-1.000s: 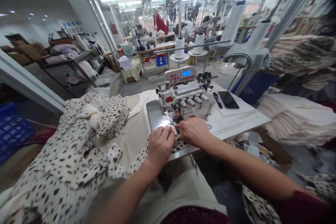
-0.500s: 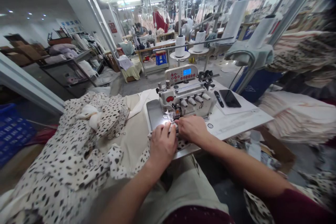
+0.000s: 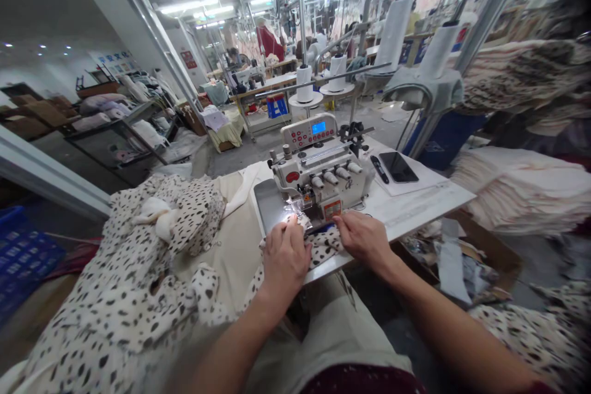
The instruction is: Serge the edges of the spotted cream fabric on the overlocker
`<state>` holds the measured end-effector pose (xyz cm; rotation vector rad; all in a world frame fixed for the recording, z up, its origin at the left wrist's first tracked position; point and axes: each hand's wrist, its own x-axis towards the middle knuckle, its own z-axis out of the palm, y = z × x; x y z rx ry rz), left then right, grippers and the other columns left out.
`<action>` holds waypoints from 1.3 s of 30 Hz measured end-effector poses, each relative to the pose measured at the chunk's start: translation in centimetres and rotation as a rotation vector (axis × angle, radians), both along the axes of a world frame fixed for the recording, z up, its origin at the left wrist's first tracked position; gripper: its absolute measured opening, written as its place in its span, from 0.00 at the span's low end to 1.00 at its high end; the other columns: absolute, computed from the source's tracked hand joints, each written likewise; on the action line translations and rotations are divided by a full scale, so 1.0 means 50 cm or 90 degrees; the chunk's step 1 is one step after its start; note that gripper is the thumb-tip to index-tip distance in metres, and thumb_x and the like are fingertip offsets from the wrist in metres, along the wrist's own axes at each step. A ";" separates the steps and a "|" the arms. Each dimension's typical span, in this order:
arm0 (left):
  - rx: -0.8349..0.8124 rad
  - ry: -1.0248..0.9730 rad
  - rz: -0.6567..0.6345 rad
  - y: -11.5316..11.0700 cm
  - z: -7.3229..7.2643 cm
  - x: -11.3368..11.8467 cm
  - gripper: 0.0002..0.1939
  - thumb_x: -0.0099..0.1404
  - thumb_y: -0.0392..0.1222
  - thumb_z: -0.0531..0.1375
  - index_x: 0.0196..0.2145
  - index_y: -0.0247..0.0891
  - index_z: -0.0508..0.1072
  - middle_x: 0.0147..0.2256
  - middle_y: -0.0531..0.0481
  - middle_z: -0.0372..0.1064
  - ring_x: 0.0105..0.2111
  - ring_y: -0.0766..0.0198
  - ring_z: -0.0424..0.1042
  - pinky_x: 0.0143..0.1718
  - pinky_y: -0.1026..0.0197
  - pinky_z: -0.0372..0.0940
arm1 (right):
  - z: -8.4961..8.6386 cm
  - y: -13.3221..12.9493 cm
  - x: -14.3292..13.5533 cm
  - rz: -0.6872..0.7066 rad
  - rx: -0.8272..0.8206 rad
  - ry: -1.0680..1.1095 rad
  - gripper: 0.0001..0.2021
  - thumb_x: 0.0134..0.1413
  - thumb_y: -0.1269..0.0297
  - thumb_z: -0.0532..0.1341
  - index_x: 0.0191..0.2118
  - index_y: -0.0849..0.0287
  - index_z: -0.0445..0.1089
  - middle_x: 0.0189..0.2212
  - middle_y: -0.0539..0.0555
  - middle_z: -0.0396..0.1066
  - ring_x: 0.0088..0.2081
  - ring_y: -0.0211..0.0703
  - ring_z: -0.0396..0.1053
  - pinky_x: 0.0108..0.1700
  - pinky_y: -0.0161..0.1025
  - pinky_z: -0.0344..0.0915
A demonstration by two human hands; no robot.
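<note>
A white sewing machine point(image 3: 318, 166) with a lit blue display stands on the white table. Spotted cream fabric point(image 3: 324, 246) lies at its front edge and runs under the needle area. My left hand point(image 3: 285, 253) rests on this fabric just left of the lit needle area, fingers bent and close together, pressing it down. To the right, my right hand point(image 3: 364, 237) pinches the fabric's right end between thumb and fingers. The fabric stretches between both hands.
A large heap of spotted fabric point(image 3: 133, 283) covers the left side. On the table's right lie a black phone point(image 3: 398, 167) and a marker point(image 3: 379, 169). Thread cones point(image 3: 304, 84) stand behind the machine. Below right is a box of scraps point(image 3: 462, 258).
My right hand has moved right, away from the needle area and my left hand, uncovering more spotted fabric and the machine's front. The view has shifted slightly.
</note>
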<state>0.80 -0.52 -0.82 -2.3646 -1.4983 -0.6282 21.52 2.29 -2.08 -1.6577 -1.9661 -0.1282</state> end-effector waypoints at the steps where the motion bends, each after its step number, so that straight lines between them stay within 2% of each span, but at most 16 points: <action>1: -0.005 -0.014 0.003 -0.002 0.001 0.001 0.22 0.66 0.44 0.60 0.55 0.34 0.66 0.57 0.36 0.66 0.53 0.47 0.62 0.54 0.44 0.60 | -0.011 0.000 0.017 -0.005 0.012 0.031 0.22 0.69 0.59 0.48 0.29 0.60 0.75 0.27 0.56 0.75 0.31 0.42 0.71 0.33 0.35 0.55; 5: -0.003 -0.059 0.004 -0.007 0.005 0.006 0.28 0.63 0.45 0.63 0.59 0.35 0.62 0.48 0.37 0.71 0.53 0.44 0.62 0.54 0.41 0.56 | -0.046 0.015 0.079 -0.045 0.035 0.172 0.23 0.66 0.56 0.49 0.27 0.60 0.74 0.26 0.56 0.74 0.30 0.43 0.70 0.35 0.36 0.58; 8: -0.009 -0.064 0.002 -0.003 0.011 0.004 0.32 0.62 0.45 0.64 0.60 0.33 0.60 0.45 0.37 0.71 0.51 0.45 0.62 0.54 0.42 0.55 | -0.070 0.034 0.103 -0.060 0.043 0.318 0.23 0.64 0.53 0.51 0.29 0.61 0.76 0.24 0.55 0.74 0.30 0.44 0.70 0.34 0.36 0.60; 13: -0.051 -0.061 0.019 0.030 0.029 -0.011 0.30 0.59 0.47 0.65 0.55 0.32 0.63 0.45 0.40 0.70 0.49 0.47 0.62 0.50 0.45 0.58 | -0.127 0.058 0.102 -0.048 0.044 0.580 0.24 0.62 0.49 0.52 0.31 0.63 0.76 0.19 0.50 0.65 0.24 0.41 0.65 0.29 0.36 0.60; 16: -0.078 -0.060 0.034 0.061 0.042 -0.023 0.27 0.59 0.52 0.65 0.50 0.33 0.66 0.43 0.40 0.70 0.47 0.47 0.63 0.49 0.45 0.59 | -0.152 0.062 0.096 -0.021 0.062 0.637 0.23 0.62 0.49 0.53 0.32 0.63 0.75 0.21 0.50 0.65 0.25 0.41 0.64 0.29 0.36 0.61; 18: -0.102 -0.063 0.047 0.083 0.048 -0.032 0.26 0.60 0.55 0.63 0.48 0.33 0.67 0.42 0.40 0.70 0.47 0.46 0.64 0.48 0.45 0.60 | -0.156 0.059 0.097 0.000 0.069 0.627 0.22 0.62 0.50 0.53 0.33 0.63 0.75 0.22 0.51 0.67 0.26 0.42 0.65 0.30 0.37 0.62; 20: -0.119 -0.084 0.058 0.103 0.050 -0.045 0.22 0.64 0.54 0.60 0.46 0.33 0.69 0.41 0.40 0.71 0.47 0.47 0.65 0.49 0.44 0.60 | -0.151 0.054 0.100 0.014 0.065 0.599 0.21 0.62 0.50 0.53 0.34 0.61 0.75 0.23 0.51 0.68 0.27 0.43 0.66 0.31 0.38 0.62; 22: -0.118 -0.133 0.053 0.116 0.046 -0.063 0.16 0.68 0.49 0.56 0.45 0.35 0.70 0.42 0.40 0.72 0.46 0.49 0.66 0.49 0.44 0.60 | -0.141 0.046 0.101 0.018 0.072 0.579 0.19 0.61 0.49 0.54 0.34 0.60 0.73 0.24 0.51 0.67 0.28 0.43 0.65 0.31 0.38 0.63; 26: -0.099 -0.256 0.053 0.115 0.025 -0.101 0.12 0.69 0.39 0.51 0.46 0.37 0.71 0.44 0.42 0.73 0.44 0.55 0.69 0.51 0.49 0.62 | -0.113 0.015 0.079 0.046 0.100 0.539 0.17 0.58 0.49 0.58 0.25 0.55 0.62 0.21 0.47 0.61 0.24 0.40 0.60 0.30 0.38 0.61; 28: -0.090 -0.314 0.094 0.103 0.016 -0.115 0.13 0.67 0.38 0.51 0.46 0.35 0.71 0.46 0.41 0.72 0.47 0.55 0.70 0.53 0.49 0.63 | -0.091 -0.009 0.049 0.112 0.070 0.501 0.19 0.60 0.50 0.58 0.23 0.55 0.59 0.20 0.47 0.60 0.24 0.40 0.59 0.30 0.37 0.60; 30: -0.114 -0.378 0.152 0.086 0.011 -0.126 0.14 0.66 0.41 0.54 0.48 0.35 0.69 0.46 0.39 0.72 0.48 0.54 0.70 0.52 0.50 0.64 | -0.065 -0.033 0.007 0.199 0.032 0.459 0.18 0.62 0.51 0.57 0.23 0.55 0.62 0.21 0.49 0.63 0.25 0.40 0.62 0.30 0.38 0.61; 34: -0.255 -0.495 0.239 0.046 0.011 -0.139 0.22 0.61 0.50 0.62 0.50 0.37 0.69 0.43 0.42 0.73 0.45 0.53 0.73 0.48 0.52 0.65 | -0.017 -0.063 -0.084 0.343 0.022 0.412 0.11 0.62 0.57 0.58 0.32 0.56 0.71 0.27 0.52 0.71 0.30 0.43 0.67 0.35 0.39 0.64; 36: -0.289 -0.542 0.229 0.023 0.011 -0.137 0.24 0.57 0.51 0.64 0.48 0.38 0.71 0.42 0.44 0.73 0.43 0.53 0.73 0.46 0.53 0.66 | -0.006 -0.067 -0.121 0.373 0.011 0.431 0.08 0.61 0.60 0.58 0.37 0.56 0.73 0.32 0.54 0.73 0.34 0.44 0.70 0.38 0.39 0.66; 39: -0.321 -0.598 0.138 -0.016 0.011 -0.113 0.20 0.56 0.48 0.65 0.44 0.38 0.72 0.39 0.47 0.74 0.40 0.56 0.73 0.42 0.58 0.66 | -0.007 -0.068 -0.152 0.350 -0.017 0.484 0.08 0.61 0.61 0.60 0.42 0.57 0.73 0.38 0.56 0.74 0.39 0.45 0.72 0.42 0.40 0.68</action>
